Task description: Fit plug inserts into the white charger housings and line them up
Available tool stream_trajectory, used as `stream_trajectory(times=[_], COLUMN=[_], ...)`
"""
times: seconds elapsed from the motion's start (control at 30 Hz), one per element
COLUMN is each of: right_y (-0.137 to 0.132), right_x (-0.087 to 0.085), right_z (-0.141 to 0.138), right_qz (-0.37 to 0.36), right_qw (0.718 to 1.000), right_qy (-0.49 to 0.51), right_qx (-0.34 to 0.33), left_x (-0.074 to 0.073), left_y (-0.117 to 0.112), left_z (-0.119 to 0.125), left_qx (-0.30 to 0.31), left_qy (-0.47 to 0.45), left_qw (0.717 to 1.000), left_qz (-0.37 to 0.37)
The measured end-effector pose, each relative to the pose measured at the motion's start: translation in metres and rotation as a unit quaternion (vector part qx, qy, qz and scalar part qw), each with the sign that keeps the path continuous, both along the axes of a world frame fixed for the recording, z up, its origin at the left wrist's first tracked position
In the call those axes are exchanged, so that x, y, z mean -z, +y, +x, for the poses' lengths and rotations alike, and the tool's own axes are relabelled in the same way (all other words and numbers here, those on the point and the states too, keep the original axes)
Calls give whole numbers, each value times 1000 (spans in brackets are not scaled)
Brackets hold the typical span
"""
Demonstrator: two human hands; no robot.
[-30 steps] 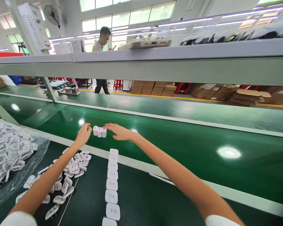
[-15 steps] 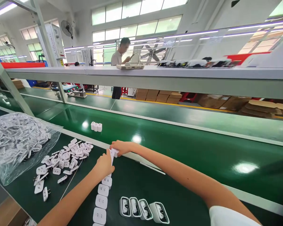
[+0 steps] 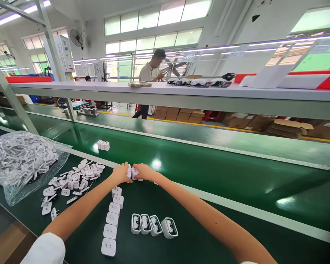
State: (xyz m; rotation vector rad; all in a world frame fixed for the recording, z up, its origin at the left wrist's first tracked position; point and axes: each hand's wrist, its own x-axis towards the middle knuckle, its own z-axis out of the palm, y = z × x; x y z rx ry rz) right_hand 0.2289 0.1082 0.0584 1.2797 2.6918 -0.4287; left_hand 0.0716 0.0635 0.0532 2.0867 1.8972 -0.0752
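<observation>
Moved since half a second ago: the left hand has left the row and met the right hand; more of the row's far end shows.
Row (landmark): white, rounded-square plastic plug blocks with two metal prongs each, standing in a slightly crooked line on the dark green worktop.
Grip: both hands clamped, fingers and thumbs closed on white plastic pieces; exact count hidden by fingers.
Held pieces: just beyond the row's far end, above the worktop's pale edge strip.
Right of row: four open white oval-cornered housings, dark parts inside.
Left of row: loose heap of white pronged plates; farther left, clear plastic bag of similar white parts.
Beyond row: three white blocks on the glossy green belt.
Handling (judged): light, stiff, probably slick; best held by flat side walls, clear of prongs.
</observation>
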Motion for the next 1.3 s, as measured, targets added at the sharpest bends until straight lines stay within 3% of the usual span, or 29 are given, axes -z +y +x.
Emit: stream_trajectory(times=[0.23, 0.37, 0.67, 0.83, 1.07, 1.3], right_y=[4, 9, 4, 4, 25, 97], right_x=[6, 14, 23, 26, 31, 31], right_z=[4, 1, -11, -22, -44, -124], right_qz=[10, 18, 59, 60, 75, 96], right_qw=[999, 997, 991, 990, 989, 987], right_qy=[19, 44, 111, 118, 118, 98], right_qx=[38, 57, 52, 40, 41, 79], left_x=[1, 0, 8, 13, 7, 10], left_y=[1, 1, 11, 20, 72, 154], left_z=[-12, -23, -27, -34, -78, -155], left_qx=[42, 33, 29, 64, 179, 228], left_qy=[-5, 0, 8, 4, 2, 23], left_qw=[999, 999, 997, 996, 982, 967], left_qz=[23, 21, 65, 62, 59, 109])
